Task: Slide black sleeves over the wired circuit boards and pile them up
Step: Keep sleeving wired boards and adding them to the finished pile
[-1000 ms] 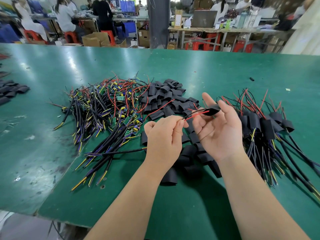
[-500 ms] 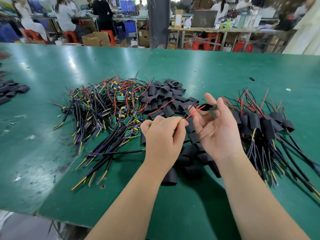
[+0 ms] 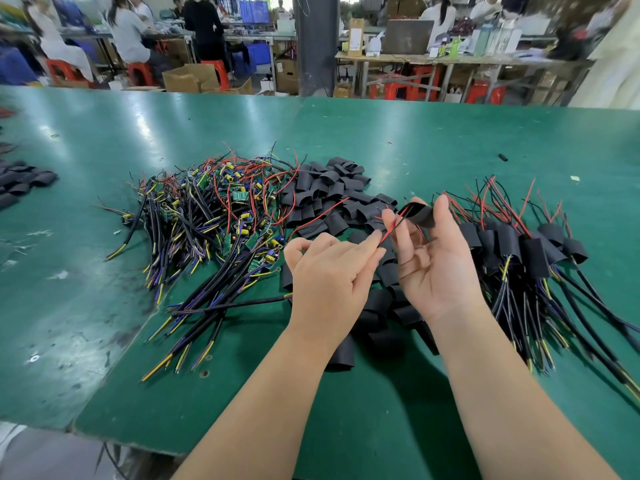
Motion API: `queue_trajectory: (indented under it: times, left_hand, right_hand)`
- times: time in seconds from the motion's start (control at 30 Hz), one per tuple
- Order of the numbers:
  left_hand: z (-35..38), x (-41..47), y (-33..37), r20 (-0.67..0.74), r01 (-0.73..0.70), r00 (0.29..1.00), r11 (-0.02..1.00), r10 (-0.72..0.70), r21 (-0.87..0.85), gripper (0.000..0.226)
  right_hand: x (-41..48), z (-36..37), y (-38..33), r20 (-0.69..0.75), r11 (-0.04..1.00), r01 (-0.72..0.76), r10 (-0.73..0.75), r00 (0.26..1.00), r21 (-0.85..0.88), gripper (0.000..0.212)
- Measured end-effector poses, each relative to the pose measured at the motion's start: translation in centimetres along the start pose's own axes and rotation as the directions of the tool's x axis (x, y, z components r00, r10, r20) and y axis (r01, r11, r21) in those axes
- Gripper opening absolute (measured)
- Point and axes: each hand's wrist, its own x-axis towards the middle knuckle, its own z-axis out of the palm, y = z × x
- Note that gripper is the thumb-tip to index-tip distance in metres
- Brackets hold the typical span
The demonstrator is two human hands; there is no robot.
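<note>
Between both hands, head view: red and black wires (image 3: 393,226) run from the pinching left hand (image 3: 332,271) into a black sleeve (image 3: 420,214), gripped by the right hand (image 3: 436,268). Left of left hand: unsleeved boards (image 3: 214,216). Beyond and beneath both hands: loose sleeves (image 3: 325,192). Right of right hand: sleeved pile (image 3: 519,251).

left hand (image 3: 330,271) pinches red and black wires (image 3: 393,228) — right hand (image 3: 433,261) holds a black sleeve (image 3: 420,214) over them.

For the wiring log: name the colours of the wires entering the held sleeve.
Red and black wires; head view.
</note>
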Motion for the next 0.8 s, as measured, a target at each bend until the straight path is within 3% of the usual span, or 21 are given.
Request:
queue_trajectory:
  times: [0.13,0.23,0.33,0.4,0.5,0.6,0.67,0.8]
  left_hand:
    - [-0.1,0.1,0.0,0.009,0.077,0.997,0.997,-0.077,-0.025,0.016]
    - [0.0,0.0,-0.1,0.023,0.134,0.991,0.989,-0.133,-0.058,0.019]
    - [-0.1,-0.1,-0.3,0.096,0.148,0.985,0.988,-0.143,-0.048,0.018]
    - [-0.1,-0.1,-0.4,0.156,0.181,0.972,0.983,-0.173,-0.039,0.018]
    - [-0.3,0.1,-0.6,0.237,0.256,0.943,0.964,-0.234,-0.069,0.018]
    - [-0.9,0.1,-1.1,0.315,0.274,0.921,0.956,-0.231,-0.1,0.037]
    - [-1.3,0.0,-1.7,0.4,0.262,0.889,0.964,-0.222,-0.047,0.055]
    - [-1.9,-0.1,-2.5,0.507,0.265,0.824,0.963,-0.255,0.053,0.069]
  right_hand:
    - [0.0,0.0,-0.1,0.022,0.995,0.033,-0.031,0.999,-0.097,0.025]
    - [0.1,-0.3,-0.5,0.079,0.946,0.076,-0.054,0.995,-0.315,0.023]
    - [0.0,-0.5,-0.1,0.175,0.862,0.152,-0.075,0.982,-0.484,0.042]
    - [0.0,-0.5,0.4,0.166,0.851,0.117,-0.036,0.986,-0.512,0.05]
    - [-0.1,-0.3,0.9,0.149,0.827,0.073,0.013,0.989,-0.558,0.015]
    - [0.1,-0.6,0.7,0.119,0.836,0.092,-0.032,0.992,-0.541,0.013]
    - [0.3,-0.8,0.3,0.106,0.875,0.119,-0.078,0.991,-0.469,0.012]
    - [0.6,-1.0,-0.2,0.028,0.946,0.126,-0.123,0.992,-0.299,0.016]
